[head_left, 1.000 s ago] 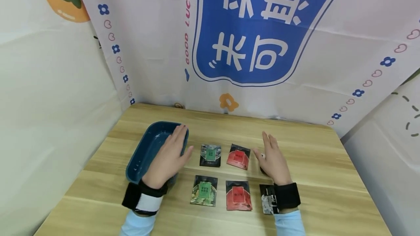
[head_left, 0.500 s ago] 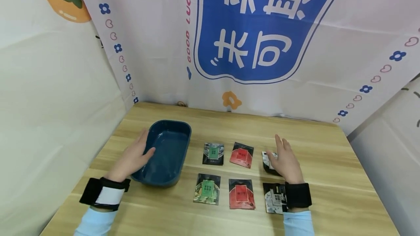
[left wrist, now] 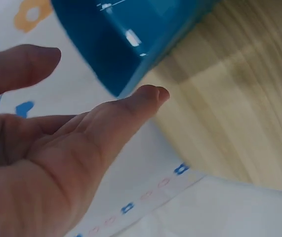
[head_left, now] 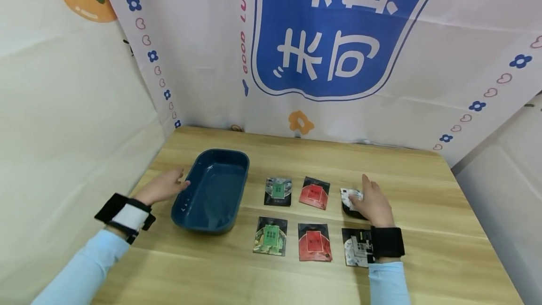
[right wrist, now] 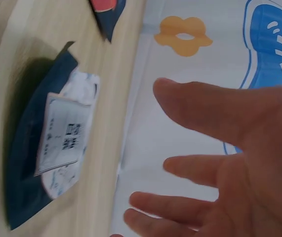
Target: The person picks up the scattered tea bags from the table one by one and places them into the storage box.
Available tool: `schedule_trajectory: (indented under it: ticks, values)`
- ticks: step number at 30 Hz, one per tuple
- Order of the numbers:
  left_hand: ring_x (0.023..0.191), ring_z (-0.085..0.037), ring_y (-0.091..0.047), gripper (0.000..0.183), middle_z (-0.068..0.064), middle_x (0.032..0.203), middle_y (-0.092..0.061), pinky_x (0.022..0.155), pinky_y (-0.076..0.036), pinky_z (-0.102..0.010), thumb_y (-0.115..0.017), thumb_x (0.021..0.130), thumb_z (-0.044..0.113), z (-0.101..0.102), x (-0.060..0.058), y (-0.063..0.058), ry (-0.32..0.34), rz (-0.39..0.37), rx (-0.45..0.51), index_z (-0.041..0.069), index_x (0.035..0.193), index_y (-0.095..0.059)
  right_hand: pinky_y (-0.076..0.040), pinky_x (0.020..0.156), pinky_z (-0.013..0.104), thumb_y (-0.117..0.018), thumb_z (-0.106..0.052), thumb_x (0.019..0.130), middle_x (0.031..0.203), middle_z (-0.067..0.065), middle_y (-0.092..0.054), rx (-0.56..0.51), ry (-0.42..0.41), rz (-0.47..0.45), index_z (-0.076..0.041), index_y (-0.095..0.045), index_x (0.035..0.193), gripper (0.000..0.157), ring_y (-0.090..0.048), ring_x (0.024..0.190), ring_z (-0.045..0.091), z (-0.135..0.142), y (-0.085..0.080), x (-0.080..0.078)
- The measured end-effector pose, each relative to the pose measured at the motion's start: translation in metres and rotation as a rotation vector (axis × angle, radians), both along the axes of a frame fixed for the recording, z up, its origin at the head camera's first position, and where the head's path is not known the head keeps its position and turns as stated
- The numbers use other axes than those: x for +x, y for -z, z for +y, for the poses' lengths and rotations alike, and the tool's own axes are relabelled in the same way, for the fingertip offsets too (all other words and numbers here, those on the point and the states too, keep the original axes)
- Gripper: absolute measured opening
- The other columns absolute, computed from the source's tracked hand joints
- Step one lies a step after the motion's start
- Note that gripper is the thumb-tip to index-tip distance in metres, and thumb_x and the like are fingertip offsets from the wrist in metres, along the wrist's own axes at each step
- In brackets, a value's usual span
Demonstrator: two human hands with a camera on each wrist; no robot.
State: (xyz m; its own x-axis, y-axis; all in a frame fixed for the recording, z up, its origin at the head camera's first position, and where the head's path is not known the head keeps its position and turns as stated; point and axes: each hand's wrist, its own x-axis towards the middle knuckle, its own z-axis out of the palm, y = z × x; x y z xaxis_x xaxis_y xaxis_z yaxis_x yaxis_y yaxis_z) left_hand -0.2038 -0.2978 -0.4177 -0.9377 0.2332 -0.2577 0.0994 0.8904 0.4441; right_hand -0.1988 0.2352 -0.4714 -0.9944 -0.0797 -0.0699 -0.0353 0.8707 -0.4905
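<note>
My left hand [head_left: 162, 186] is beside the left edge of a dark blue rectangular tray [head_left: 217, 196], fingers relaxed and thumb near the rim. In the left wrist view nothing lies between its thumb and fingers, and the tray [left wrist: 116, 54] shows just beyond them. My right hand [head_left: 374, 207] hovers with spread fingers by a black-and-white sachet [head_left: 349, 197] in the back row. The right wrist view has that sachet [right wrist: 64, 133] lying apart from the fingers. Part of another black-and-white sachet [head_left: 354, 251] is hidden by the right wrist strap.
Other flat sachets lie between tray and right hand: a blue-green one [head_left: 278, 192] and a red one [head_left: 314, 193] at the back, a green one [head_left: 270, 236] and a red one [head_left: 315, 243] in front. A printed cloth [head_left: 203, 60] hangs behind the wooden table [head_left: 211, 272].
My left hand has moved left, from above the tray to its left side. The right hand has shifted slightly right in the picture. Tray and sachets keep their arrangement.
</note>
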Motion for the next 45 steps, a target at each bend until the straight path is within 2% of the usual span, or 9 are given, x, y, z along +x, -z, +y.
schedule_trajectory:
  ticks: [2,5,9,13,23,33,38,43,45]
  values:
    - [0.116,-0.057,-0.055,0.056,-0.048,0.129,-0.047,0.092,-0.051,-0.058,-0.05,0.101,0.014,-0.003,-0.01,0.0,0.006,-0.016,-0.001,-0.029,0.133,-0.035,-0.041,0.099,0.065,-0.061,-0.024,0.096,0.142,0.045,-0.036,0.009,0.021,-0.04,0.013,-0.021,0.15,0.077,-0.042,0.126,0.06,0.002,0.0,-0.003]
    - [0.082,-0.04,-0.068,0.046,-0.032,0.092,-0.066,0.072,-0.056,-0.044,-0.052,0.099,0.011,-0.006,-0.022,0.003,-0.005,-0.066,0.04,-0.029,0.122,-0.045,-0.041,0.1,0.065,-0.062,-0.027,0.096,0.14,0.045,-0.038,0.032,0.056,-0.102,0.016,-0.023,0.148,0.078,-0.042,0.126,0.06,0.005,0.003,-0.006]
    - [0.048,-0.01,-0.041,0.027,0.003,0.055,-0.041,0.051,-0.037,-0.024,-0.05,0.101,0.008,-0.008,-0.029,0.01,-0.038,-0.164,0.13,-0.004,0.077,-0.055,-0.044,0.098,0.063,-0.062,-0.031,0.095,0.137,0.044,-0.043,0.082,0.096,-0.128,0.019,-0.03,0.144,0.077,-0.047,0.123,0.058,0.007,0.009,-0.009]
    - [0.045,-0.007,-0.037,0.037,0.007,0.053,-0.035,0.049,-0.035,-0.021,-0.048,0.103,0.01,-0.008,-0.028,0.016,-0.052,-0.234,0.185,0.012,0.066,-0.045,-0.048,0.092,0.06,-0.065,-0.032,0.093,0.131,0.042,-0.051,0.131,0.113,-0.13,0.016,-0.039,0.14,0.072,-0.054,0.115,0.055,0.005,0.015,-0.01]
    - [0.057,-0.013,-0.053,0.016,-0.005,0.069,-0.054,0.057,-0.05,-0.028,-0.044,0.096,-0.005,-0.011,-0.033,0.02,-0.068,-0.206,0.15,-0.011,0.088,-0.057,-0.046,0.087,0.065,-0.074,-0.024,0.087,0.129,0.041,-0.043,0.089,0.169,-0.08,0.003,-0.05,0.138,0.062,-0.04,0.118,0.059,0.002,0.025,-0.015]
    - [0.054,-0.012,-0.05,0.016,-0.002,0.066,-0.051,0.055,-0.046,-0.027,-0.044,0.095,-0.006,-0.011,-0.029,0.027,-0.086,-0.22,0.152,-0.01,0.089,-0.057,-0.042,0.064,0.039,-0.078,-0.005,0.075,0.09,0.023,-0.067,0.02,0.102,0.004,-0.002,-0.053,0.121,0.052,-0.054,0.07,0.03,0.005,0.034,-0.015]
    - [0.055,-0.012,-0.05,0.016,-0.002,0.067,-0.051,0.056,-0.045,-0.027,-0.043,0.095,-0.005,-0.011,-0.027,0.028,-0.079,-0.211,0.14,-0.008,0.087,-0.057,-0.033,0.056,0.032,-0.066,0.001,0.076,0.068,0.008,-0.053,-0.1,0.118,0.004,-0.005,-0.05,0.116,0.043,-0.041,0.056,0.02,0.01,0.035,-0.014]
    - [0.054,-0.012,-0.05,0.016,-0.002,0.066,-0.051,0.056,-0.044,-0.027,-0.043,0.095,-0.003,-0.011,-0.026,0.027,-0.072,-0.193,0.127,-0.008,0.088,-0.057,-0.035,0.054,0.032,-0.061,-0.003,0.088,0.083,0.02,-0.059,-0.247,0.152,0.02,-0.005,-0.048,0.124,0.038,-0.04,0.054,0.017,0.014,0.035,-0.014]
    - [0.055,-0.012,-0.05,0.016,-0.003,0.066,-0.052,0.055,-0.044,-0.027,-0.043,0.095,-0.003,-0.012,-0.026,0.027,-0.067,-0.18,0.126,-0.008,0.088,-0.057,-0.035,0.054,0.033,-0.061,-0.004,0.09,0.106,0.029,-0.063,-0.269,0.166,0.041,-0.004,-0.046,0.135,0.047,-0.04,0.054,0.017,0.014,0.034,-0.015]
